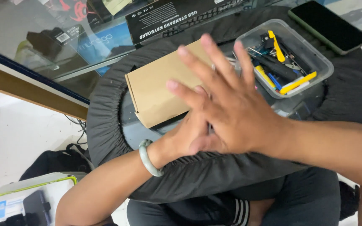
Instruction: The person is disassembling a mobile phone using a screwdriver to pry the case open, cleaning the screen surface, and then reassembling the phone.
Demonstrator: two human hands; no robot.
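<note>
Pale green bangle [148, 157] on left wrist at 7 o'clock. Left hand [185, 134] mostly hidden under right; finger state unclear. Brown cardboard box [158, 88] flat on round black cushioned stool [105, 113], at 10 o'clock of hands, touching them. Right hand [227, 113] pressed over left, fingers spread apart, gripping nothing. Clear plastic tub [315, 58] of tools at 2 o'clock. Dark phone [329, 26] beyond, 1 o'clock.
</note>
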